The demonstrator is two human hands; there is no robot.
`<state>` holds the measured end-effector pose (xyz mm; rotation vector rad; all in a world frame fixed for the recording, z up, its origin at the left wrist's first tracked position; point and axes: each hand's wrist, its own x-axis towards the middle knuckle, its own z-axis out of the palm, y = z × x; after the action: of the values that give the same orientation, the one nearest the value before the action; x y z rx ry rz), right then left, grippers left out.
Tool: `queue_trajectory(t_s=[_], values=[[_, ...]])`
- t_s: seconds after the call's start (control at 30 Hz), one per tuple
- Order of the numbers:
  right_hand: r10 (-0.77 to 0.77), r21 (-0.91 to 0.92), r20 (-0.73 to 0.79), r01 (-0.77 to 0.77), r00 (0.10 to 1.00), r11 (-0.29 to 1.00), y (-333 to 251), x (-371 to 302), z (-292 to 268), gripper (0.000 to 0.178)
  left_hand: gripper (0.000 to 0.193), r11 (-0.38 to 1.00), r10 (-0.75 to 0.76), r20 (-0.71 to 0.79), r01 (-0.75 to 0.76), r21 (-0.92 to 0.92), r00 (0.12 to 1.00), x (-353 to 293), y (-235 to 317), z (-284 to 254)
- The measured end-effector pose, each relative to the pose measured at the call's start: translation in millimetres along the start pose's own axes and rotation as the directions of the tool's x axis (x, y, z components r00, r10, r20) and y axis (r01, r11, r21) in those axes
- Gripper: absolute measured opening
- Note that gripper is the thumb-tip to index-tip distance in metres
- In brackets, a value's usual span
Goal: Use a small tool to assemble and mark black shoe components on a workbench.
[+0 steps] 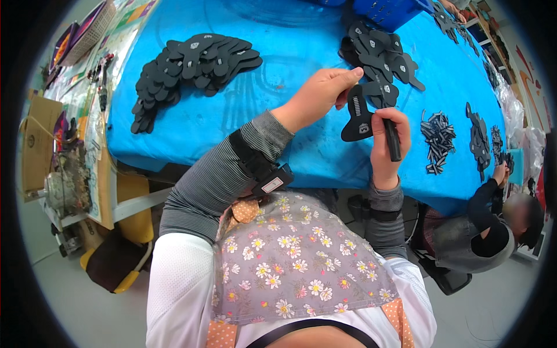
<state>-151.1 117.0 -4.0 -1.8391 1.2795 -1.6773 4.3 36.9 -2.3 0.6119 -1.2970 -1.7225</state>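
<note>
Near the front of the blue-covered table, my left hand [322, 97] is closed in a pinch at the top of a flat black bone-shaped piece [361, 123]. That piece has a pale emblem and a ribbed strip on its face. My right hand [387, 148] is wrapped round the dark handle of a slim tool [392, 139], its thumb close to the piece's edge. The tool's thin shaft points away from me, over a heap of similar black pieces [374, 49]. Part of the left fingers is hidden behind the thumb.
A larger fanned pile of black pieces [197, 61] lies at left. Small dark grey tubes [438, 142] form a heap to the right, beside another stack of pieces [478, 139]. A blue basket [394, 13] stands at the back. Another person [481, 232] works at far right.
</note>
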Motion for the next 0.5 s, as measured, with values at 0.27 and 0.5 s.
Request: queue_trajectory(t_s=[0.27,0.5], values=[[0.304,0.213,0.066,-0.311,0.95,0.926,-6.7,3.6,-3.3,0.009,0.029,0.988,-0.14,0.178,0.127,0.086,0.974,-17.1,13.5,-4.1],[0.275,0.262,0.153,-0.308,0.949,0.915,-29.2,10.6,18.0,0.009,0.027,0.989,-0.047,0.239,0.011,0.148,0.97,-36.9,30.2,-31.9]])
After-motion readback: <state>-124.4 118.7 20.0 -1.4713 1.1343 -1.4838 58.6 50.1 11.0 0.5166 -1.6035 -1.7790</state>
